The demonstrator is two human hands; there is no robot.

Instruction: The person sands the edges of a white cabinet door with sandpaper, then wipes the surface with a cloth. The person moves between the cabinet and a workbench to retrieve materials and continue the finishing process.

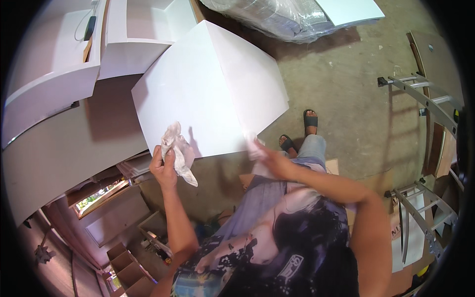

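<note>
A large white cabinet box (190, 84) stands in front of me, with its top and right side showing. My left hand (164, 166) is raised near the cabinet's front left corner, its fingers closed on a crumpled white cloth (177, 148) that hangs loosely. Near the front right edge is my right hand (277, 161), smeared by motion, with a blurred whitish cloth (253, 146) at its fingers against that edge. How its fingers lie around this cloth is partly hidden by the blur.
White open drawers (146, 27) lie beyond the cabinet on a grey panel (59, 153) at left. A plastic-wrapped bundle (277, 20) sits at the back. Aluminium ladders (440, 106) lean at right. Cardboard dividers (126, 270) stand at lower left. The floor (346, 104) is concrete.
</note>
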